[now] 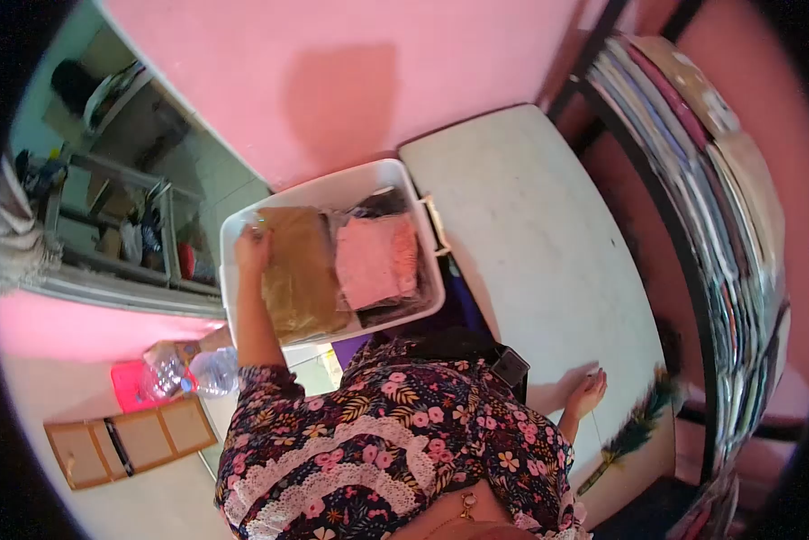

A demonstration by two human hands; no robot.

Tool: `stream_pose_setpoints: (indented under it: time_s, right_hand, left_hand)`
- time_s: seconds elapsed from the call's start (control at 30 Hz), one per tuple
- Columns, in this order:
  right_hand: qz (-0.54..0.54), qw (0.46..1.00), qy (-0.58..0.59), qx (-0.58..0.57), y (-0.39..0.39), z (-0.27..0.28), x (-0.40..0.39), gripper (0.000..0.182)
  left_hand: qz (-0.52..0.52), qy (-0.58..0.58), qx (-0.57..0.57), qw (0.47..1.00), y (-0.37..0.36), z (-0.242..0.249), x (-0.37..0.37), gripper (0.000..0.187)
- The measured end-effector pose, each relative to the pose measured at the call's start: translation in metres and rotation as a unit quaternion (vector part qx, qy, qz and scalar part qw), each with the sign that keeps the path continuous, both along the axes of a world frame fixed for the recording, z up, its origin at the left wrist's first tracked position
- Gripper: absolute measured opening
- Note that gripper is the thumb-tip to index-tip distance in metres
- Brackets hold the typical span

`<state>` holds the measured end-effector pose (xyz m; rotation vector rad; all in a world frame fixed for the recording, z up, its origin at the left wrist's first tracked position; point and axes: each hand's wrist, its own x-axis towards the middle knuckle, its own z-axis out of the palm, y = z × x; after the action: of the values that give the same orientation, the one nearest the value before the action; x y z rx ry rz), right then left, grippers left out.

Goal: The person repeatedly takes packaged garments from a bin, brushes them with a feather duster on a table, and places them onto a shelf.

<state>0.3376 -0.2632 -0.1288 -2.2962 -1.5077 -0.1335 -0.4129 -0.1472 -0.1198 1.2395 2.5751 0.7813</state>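
My left hand (254, 247) reaches into a white plastic bin (430, 270). Its fingers are bent at the upper left edge of a brown folded garment in a clear plastic bag (303, 270), pinching the shiny plastic there. Beside that bag, in the right half of the bin, lies a pink folded garment in clear plastic (375, 261), on top of darker packed items (382, 203). My right hand (588, 392) hangs out to the side, away from the bin, with loosely curved fingers apart and nothing visible in it.
A pale flat surface (530, 207) extends right of the bin. Stacked garments in plastic (692, 162) fill a dark rack at the right. A peacock-like feather bunch (634, 427) lies below. Large clear bottles (213, 371) and a brown framed panel (130, 441) are at lower left.
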Motion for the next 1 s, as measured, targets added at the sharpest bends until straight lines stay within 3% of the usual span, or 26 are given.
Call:
stream_pose_setpoints:
  time_s: [0.03, 0.1, 0.2, 0.23, 0.3, 0.37, 0.43, 0.5, 0.53, 0.6, 0.67, 0.7, 0.77, 0.8, 0.83, 0.9, 1.0]
  right_hand:
    - [-0.015, 1.0, 0.0, 0.005, -0.002, 0.009, -0.001, 0.037]
    - [-0.039, 0.998, -0.014, 0.045, -0.002, 0.042, -0.009, 0.037]
    - [-0.057, 0.985, -0.116, 0.113, -0.022, 0.059, 0.033, 0.032]
    - [-0.073, 0.981, -0.131, 0.124, -0.029, 0.062, 0.05, 0.032]
    - [-0.117, 0.977, -0.137, 0.11, -0.042, 0.06, 0.082, 0.034]
    - [-0.174, 0.974, -0.121, 0.083, -0.053, 0.052, 0.103, 0.036]
    - [-0.219, 0.971, -0.072, 0.071, -0.057, 0.047, 0.112, 0.037]
    - [-0.262, 0.963, -0.023, 0.059, -0.062, 0.035, 0.111, 0.039]
    - [-0.232, 0.97, 0.009, 0.077, -0.062, 0.022, 0.11, 0.041]
    - [-0.192, 0.976, 0.06, 0.087, -0.06, -0.009, 0.118, 0.048]
    - [-0.182, 0.979, 0.05, 0.074, -0.068, -0.012, 0.128, 0.049]
    - [-0.155, 0.984, 0.061, 0.068, -0.068, -0.023, 0.133, 0.05]
    - [-0.111, 0.985, 0.116, 0.063, -0.074, -0.039, 0.148, 0.053]
    - [-0.114, 0.987, 0.093, 0.06, -0.079, -0.028, 0.148, 0.055]
    - [-0.117, 0.989, 0.071, 0.056, -0.078, -0.021, 0.143, 0.058]
    - [-0.139, 0.985, 0.09, 0.054, -0.071, -0.018, 0.137, 0.061]
    - [-0.16, 0.976, 0.122, 0.08, -0.072, -0.016, 0.135, 0.065]
  left_hand:
    - [-0.012, -0.003, 0.042, 0.999, 0.006, 0.042, 0.017, 0.034]
    - [-0.018, 0.046, 0.1, 0.994, 0.018, 0.075, 0.025, 0.026]
    - [-0.018, 0.004, 0.163, 0.986, 0.045, 0.14, 0.079, 0.021]
    - [-0.003, -0.085, 0.299, 0.951, 0.06, 0.156, 0.108, 0.017]
    - [0.007, -0.172, 0.42, 0.891, 0.08, 0.186, 0.159, 0.014]
    - [-0.163, 0.045, 0.324, 0.931, 0.093, 0.206, 0.205, 0.015]
    - [-0.205, 0.092, 0.334, 0.915, 0.099, 0.204, 0.266, 0.015]
    - [-0.317, 0.111, 0.339, 0.879, 0.106, 0.169, 0.313, 0.019]
    - [-0.381, 0.005, 0.341, 0.86, 0.103, 0.164, 0.35, 0.016]
    - [-0.52, -0.263, 0.233, 0.779, 0.115, 0.088, 0.39, 0.015]
    - [-0.68, -0.045, 0.176, 0.711, 0.106, 0.028, 0.435, 0.03]
    - [-0.677, -0.024, 0.17, 0.715, 0.084, 0.02, 0.443, 0.03]
    - [-0.691, 0.105, 0.012, 0.715, 0.033, 0.02, 0.45, 0.042]
    - [-0.662, 0.048, -0.053, 0.746, 0.03, 0.017, 0.457, 0.05]
    - [-0.666, 0.046, -0.056, 0.742, 0.038, 0.013, 0.453, 0.05]
    - [-0.607, -0.007, 0.109, 0.787, 0.07, 0.008, 0.438, 0.055]
    - [-0.519, 0.044, 0.105, 0.847, 0.119, 0.022, 0.43, 0.053]
